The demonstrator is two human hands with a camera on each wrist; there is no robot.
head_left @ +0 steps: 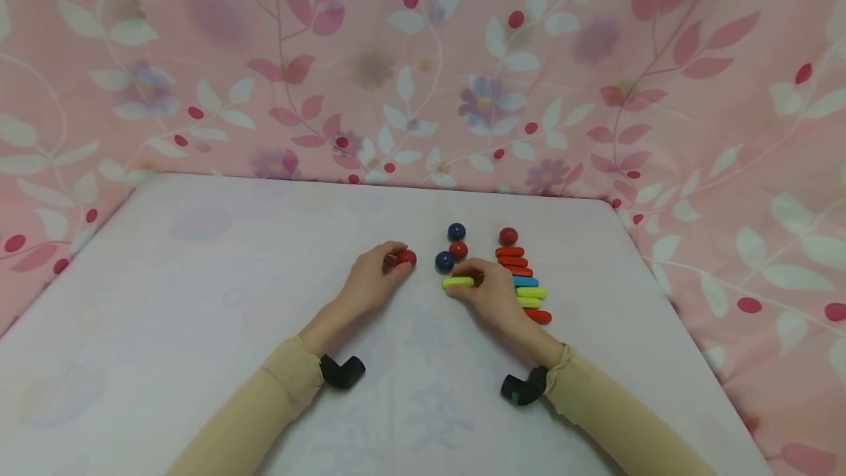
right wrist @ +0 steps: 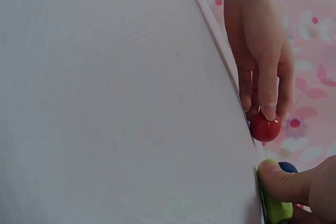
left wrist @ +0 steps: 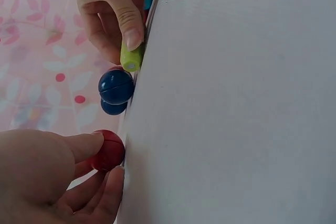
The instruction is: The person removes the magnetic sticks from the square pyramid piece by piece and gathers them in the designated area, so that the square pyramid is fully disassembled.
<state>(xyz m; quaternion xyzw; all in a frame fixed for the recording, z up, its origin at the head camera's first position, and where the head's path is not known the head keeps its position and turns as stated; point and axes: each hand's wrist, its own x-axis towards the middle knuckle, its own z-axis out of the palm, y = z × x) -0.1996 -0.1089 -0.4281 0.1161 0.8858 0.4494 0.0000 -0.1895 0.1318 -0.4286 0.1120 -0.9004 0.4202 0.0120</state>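
Observation:
My left hand (head_left: pixel 371 279) pinches a glossy red ball (head_left: pixel 408 258) between thumb and fingers on the white tabletop. In the left wrist view the thumb presses on this red ball (left wrist: pixel 108 151). To the right, a short yellow-green rod (head_left: pixel 457 283) lies between the thumb and fingers of my right hand (head_left: pixel 497 294). The right wrist view shows the thumb on top of that rod (right wrist: pixel 276 205). Just beyond the rod sit a dark blue ball (head_left: pixel 445 261), a second red ball (head_left: pixel 459 250) and another dark blue ball (head_left: pixel 456 231).
Right of my right hand runs a column of rods: red ones (head_left: pixel 510 251), a blue one (head_left: pixel 526 282), yellow-green ones (head_left: pixel 532 292) and a red one (head_left: pixel 540 316) nearest me. A red ball (head_left: pixel 508 236) tops it. A pink floral curtain (head_left: pixel 423 79) hangs behind the white table (head_left: pixel 198 278).

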